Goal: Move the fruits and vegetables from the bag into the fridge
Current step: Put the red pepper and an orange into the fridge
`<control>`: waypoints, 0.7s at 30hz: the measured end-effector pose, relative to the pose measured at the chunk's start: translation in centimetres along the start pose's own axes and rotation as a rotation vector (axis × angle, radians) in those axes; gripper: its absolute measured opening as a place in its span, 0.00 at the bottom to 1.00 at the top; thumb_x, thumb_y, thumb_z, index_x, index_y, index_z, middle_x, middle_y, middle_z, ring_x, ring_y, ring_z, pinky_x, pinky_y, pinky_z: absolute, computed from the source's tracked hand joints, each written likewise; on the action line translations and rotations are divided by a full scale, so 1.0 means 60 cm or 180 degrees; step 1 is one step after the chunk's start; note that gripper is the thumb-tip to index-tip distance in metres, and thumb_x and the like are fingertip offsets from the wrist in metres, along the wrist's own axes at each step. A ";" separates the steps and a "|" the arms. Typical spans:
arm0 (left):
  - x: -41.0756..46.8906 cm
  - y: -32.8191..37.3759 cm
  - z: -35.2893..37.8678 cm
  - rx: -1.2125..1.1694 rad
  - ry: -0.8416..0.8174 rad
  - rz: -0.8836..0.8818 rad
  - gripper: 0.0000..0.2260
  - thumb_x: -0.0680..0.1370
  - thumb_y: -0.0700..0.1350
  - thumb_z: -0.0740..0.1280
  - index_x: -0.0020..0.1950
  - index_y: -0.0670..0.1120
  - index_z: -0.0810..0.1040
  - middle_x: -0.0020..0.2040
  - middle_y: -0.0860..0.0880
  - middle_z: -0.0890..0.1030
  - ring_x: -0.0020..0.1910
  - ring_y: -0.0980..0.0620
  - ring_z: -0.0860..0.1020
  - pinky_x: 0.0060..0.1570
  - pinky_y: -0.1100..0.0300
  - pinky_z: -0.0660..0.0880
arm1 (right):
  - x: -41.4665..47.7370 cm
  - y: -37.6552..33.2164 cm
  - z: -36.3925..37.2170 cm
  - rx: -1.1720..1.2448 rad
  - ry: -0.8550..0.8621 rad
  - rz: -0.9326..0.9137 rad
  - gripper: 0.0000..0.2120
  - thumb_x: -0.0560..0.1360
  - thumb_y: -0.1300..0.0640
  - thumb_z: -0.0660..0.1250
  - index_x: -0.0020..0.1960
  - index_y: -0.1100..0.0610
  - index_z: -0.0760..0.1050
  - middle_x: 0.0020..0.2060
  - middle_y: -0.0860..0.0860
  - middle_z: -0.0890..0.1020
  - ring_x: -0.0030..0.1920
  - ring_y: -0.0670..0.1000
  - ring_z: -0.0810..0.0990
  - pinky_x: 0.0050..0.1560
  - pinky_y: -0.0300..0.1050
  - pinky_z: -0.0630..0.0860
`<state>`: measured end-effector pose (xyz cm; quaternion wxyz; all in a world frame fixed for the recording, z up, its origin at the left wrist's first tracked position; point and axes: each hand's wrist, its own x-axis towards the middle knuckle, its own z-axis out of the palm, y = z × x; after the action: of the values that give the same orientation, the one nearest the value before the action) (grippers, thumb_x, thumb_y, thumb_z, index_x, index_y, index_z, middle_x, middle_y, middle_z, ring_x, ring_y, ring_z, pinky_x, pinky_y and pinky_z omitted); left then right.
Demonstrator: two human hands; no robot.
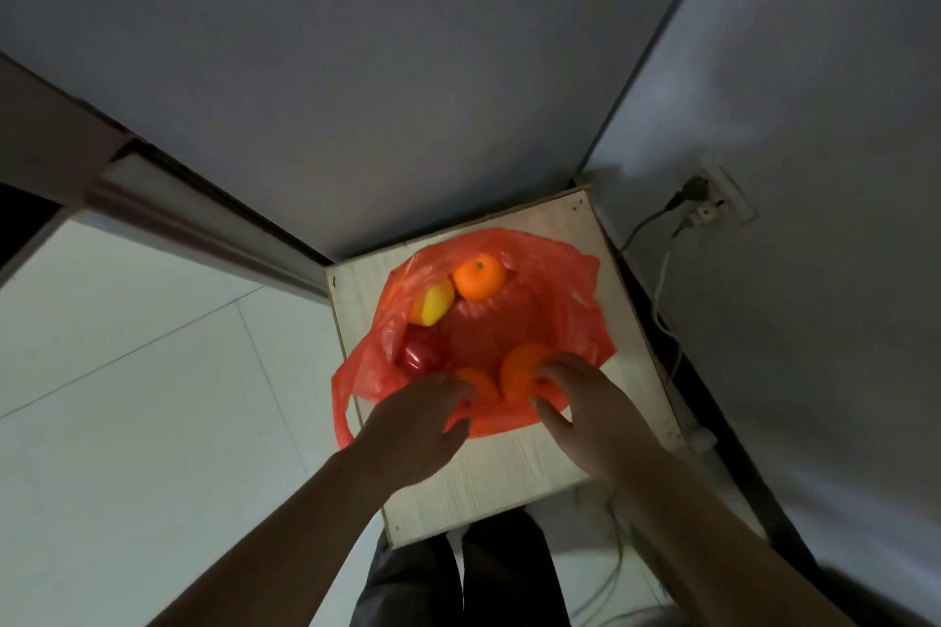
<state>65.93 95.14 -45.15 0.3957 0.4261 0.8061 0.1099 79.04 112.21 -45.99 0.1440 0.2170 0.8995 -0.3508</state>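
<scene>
On the far left lay a pale tiled floor, with a metal rail slanting along the foot of the grey wall. Next came a small wooden table set in the corner, and on it a red bag with its mouth spread wide. All the fruit seen was in the bag. Against its left side sat a red fruit, and just beyond that a yellow fruit. The left hand reached over the near rim, fingers bent onto a near orange and thumb low by the rim. Through the blur, I could not tell whether it grasped the fruit, the plastic or nothing. At the far side of the bag a far orange with a green stem touched the yellow fruit. Right of the near orange sat a big orange. The right hand had its fingers laid over it and its thumb outside the rim, and I could not tell if it held the fruit or merely touched it. Dark trousers showed below the table. On the right wall a socket held a plug, and its cable ran down beside the table.
</scene>
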 end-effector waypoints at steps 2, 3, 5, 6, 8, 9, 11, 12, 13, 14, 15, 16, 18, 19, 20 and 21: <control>-0.012 0.000 0.012 -0.0010 -0.0015 -0.0006 0.15 0.78 0.51 0.61 0.65 0.51 0.71 0.61 0.54 0.75 0.57 0.55 0.75 0.52 0.68 0.69 | -0.015 0.003 0.003 0.0032 -0.0049 0.0068 0.14 0.75 0.51 0.65 0.60 0.53 0.74 0.58 0.48 0.76 0.53 0.47 0.77 0.49 0.36 0.73; -0.018 0.000 0.017 -0.0036 -0.0015 -0.0010 0.15 0.78 0.52 0.62 0.64 0.51 0.72 0.60 0.53 0.76 0.55 0.55 0.76 0.49 0.69 0.68 | -0.020 0.003 0.003 0.0058 -0.0061 0.0110 0.15 0.75 0.50 0.65 0.61 0.53 0.73 0.59 0.48 0.76 0.53 0.47 0.77 0.49 0.34 0.71; -0.024 0.002 0.019 -0.0111 -0.0033 -0.0013 0.15 0.78 0.52 0.63 0.63 0.51 0.73 0.59 0.52 0.78 0.53 0.54 0.77 0.48 0.69 0.67 | -0.021 0.003 0.002 0.0105 -0.0036 0.0153 0.16 0.75 0.50 0.65 0.61 0.53 0.73 0.59 0.48 0.77 0.52 0.46 0.77 0.48 0.33 0.70; -0.025 0.003 0.019 -0.0135 -0.0033 -0.0009 0.15 0.78 0.52 0.63 0.63 0.51 0.73 0.58 0.52 0.78 0.53 0.54 0.78 0.48 0.69 0.68 | -0.020 0.003 0.001 0.0108 -0.0001 0.0138 0.15 0.75 0.51 0.65 0.61 0.53 0.74 0.58 0.49 0.77 0.52 0.46 0.78 0.48 0.33 0.70; -0.019 0.005 0.012 -0.0159 0.0003 -0.0025 0.14 0.78 0.52 0.62 0.63 0.51 0.73 0.60 0.53 0.77 0.56 0.54 0.76 0.52 0.65 0.71 | -0.008 0.000 -0.003 0.0075 0.0062 0.0118 0.14 0.76 0.52 0.65 0.60 0.53 0.74 0.58 0.49 0.77 0.52 0.47 0.78 0.48 0.35 0.71; -0.012 0.006 0.007 -0.0159 0.0039 -0.0051 0.15 0.78 0.52 0.61 0.64 0.52 0.72 0.61 0.53 0.76 0.58 0.54 0.76 0.55 0.63 0.72 | 0.000 -0.003 -0.005 0.0057 0.0102 0.0108 0.14 0.76 0.52 0.64 0.60 0.53 0.74 0.57 0.49 0.77 0.52 0.48 0.77 0.48 0.36 0.72; 0.005 0.005 -0.004 -0.0185 0.0134 -0.0103 0.14 0.79 0.51 0.61 0.64 0.53 0.72 0.62 0.53 0.75 0.59 0.53 0.75 0.58 0.60 0.72 | 0.020 -0.014 -0.009 0.0051 0.0176 0.0051 0.14 0.76 0.52 0.63 0.60 0.54 0.73 0.58 0.50 0.77 0.55 0.50 0.77 0.52 0.41 0.75; 0.016 0.005 -0.011 -0.0186 0.0189 -0.0101 0.14 0.79 0.51 0.61 0.64 0.54 0.72 0.62 0.53 0.75 0.59 0.52 0.75 0.58 0.60 0.72 | 0.031 -0.021 -0.011 0.0052 0.0195 0.0011 0.15 0.76 0.52 0.62 0.61 0.53 0.72 0.59 0.50 0.76 0.57 0.50 0.76 0.54 0.43 0.75; 0.026 0.006 -0.019 -0.0171 0.0238 -0.0096 0.13 0.78 0.50 0.61 0.63 0.54 0.72 0.62 0.53 0.75 0.59 0.52 0.75 0.59 0.59 0.73 | 0.041 -0.029 -0.014 0.0041 0.0207 -0.0033 0.15 0.76 0.52 0.62 0.62 0.53 0.72 0.59 0.50 0.76 0.58 0.50 0.75 0.55 0.44 0.74; 0.035 0.008 -0.028 -0.0147 0.0285 -0.0091 0.13 0.79 0.50 0.61 0.63 0.55 0.73 0.61 0.54 0.76 0.59 0.52 0.75 0.58 0.59 0.73 | 0.049 -0.036 -0.017 0.0022 0.0221 -0.0078 0.15 0.77 0.51 0.62 0.62 0.52 0.72 0.59 0.49 0.76 0.58 0.49 0.75 0.55 0.42 0.73; 0.044 0.008 -0.037 -0.0129 0.0347 -0.0089 0.13 0.79 0.49 0.61 0.63 0.55 0.73 0.61 0.53 0.76 0.58 0.52 0.76 0.58 0.59 0.74 | 0.057 -0.042 -0.019 0.0006 0.0241 -0.0113 0.15 0.77 0.51 0.61 0.62 0.52 0.72 0.58 0.49 0.76 0.57 0.48 0.75 0.54 0.40 0.72; 0.051 0.007 -0.046 -0.0121 0.0421 -0.0102 0.13 0.79 0.48 0.61 0.63 0.54 0.73 0.61 0.53 0.77 0.57 0.52 0.77 0.57 0.60 0.74 | 0.062 -0.047 -0.023 0.0001 0.0278 -0.0138 0.14 0.77 0.51 0.61 0.62 0.52 0.72 0.57 0.48 0.76 0.56 0.47 0.75 0.52 0.38 0.70; 0.056 0.003 -0.062 -0.0134 0.0552 -0.0143 0.13 0.79 0.47 0.61 0.63 0.54 0.73 0.60 0.53 0.77 0.56 0.52 0.77 0.55 0.61 0.74 | 0.067 -0.054 -0.031 0.0033 0.0387 -0.0185 0.14 0.77 0.52 0.62 0.61 0.53 0.72 0.56 0.48 0.77 0.55 0.48 0.76 0.51 0.35 0.67; 0.056 -0.001 -0.067 -0.0129 0.0585 -0.0159 0.13 0.79 0.46 0.61 0.63 0.53 0.73 0.61 0.53 0.76 0.56 0.52 0.77 0.55 0.61 0.74 | 0.068 -0.057 -0.033 0.0067 0.0416 -0.0192 0.14 0.77 0.53 0.63 0.61 0.53 0.72 0.56 0.49 0.78 0.55 0.48 0.76 0.52 0.35 0.67; 0.053 -0.006 -0.070 -0.0108 0.0583 -0.0173 0.13 0.79 0.46 0.61 0.63 0.53 0.73 0.61 0.53 0.76 0.56 0.52 0.76 0.54 0.62 0.73 | 0.069 -0.059 -0.035 0.0099 0.0419 -0.0189 0.14 0.76 0.53 0.63 0.61 0.53 0.72 0.56 0.49 0.78 0.55 0.48 0.76 0.53 0.36 0.68; 0.049 -0.011 -0.072 -0.0079 0.0551 -0.0188 0.14 0.79 0.46 0.61 0.64 0.53 0.73 0.61 0.53 0.76 0.57 0.52 0.76 0.54 0.62 0.72 | 0.070 -0.061 -0.034 0.0124 0.0405 -0.0189 0.14 0.76 0.53 0.63 0.61 0.53 0.72 0.56 0.49 0.78 0.56 0.48 0.76 0.54 0.36 0.68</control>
<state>61.41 97.68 -44.20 0.3329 0.3861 0.8481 0.1445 73.40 112.40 -44.17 0.0719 0.2149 0.9059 -0.3578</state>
